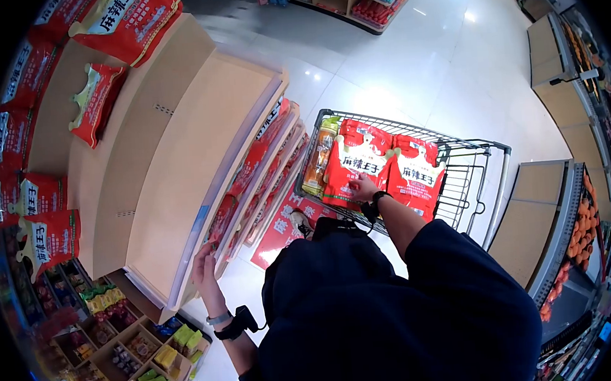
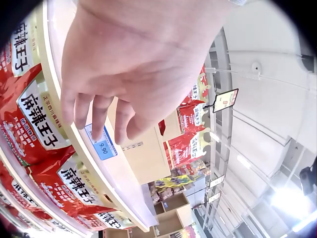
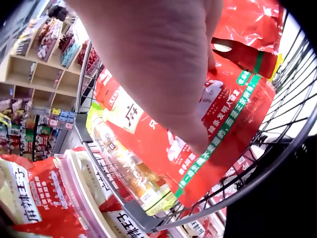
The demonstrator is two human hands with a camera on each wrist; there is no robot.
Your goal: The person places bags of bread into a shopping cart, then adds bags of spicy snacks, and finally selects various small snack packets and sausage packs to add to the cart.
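My left hand (image 1: 202,258) (image 2: 106,106) hangs at the front edge of a wooden shelf (image 1: 197,162), fingers loosely curled and holding nothing, just above a blue price tag (image 2: 103,144) reading 9.90. Red snack bags (image 2: 37,126) fill the tiers under that edge. My right hand (image 1: 363,186) (image 3: 198,134) reaches into a wire shopping cart (image 1: 471,172) and rests on a red snack bag (image 1: 350,166) (image 3: 218,124), thumb flat on its face. A second red bag (image 1: 417,172) stands beside it. The rest of the right fingers are hidden.
A yellowish pack (image 1: 317,158) leans in the cart's left end. More red bags (image 1: 127,19) lie on the upper shelves at left. Small boxed goods (image 1: 165,356) sit low at the shelf's foot. Produce stands (image 1: 580,221) line the right; white floor (image 1: 397,78) stretches beyond.
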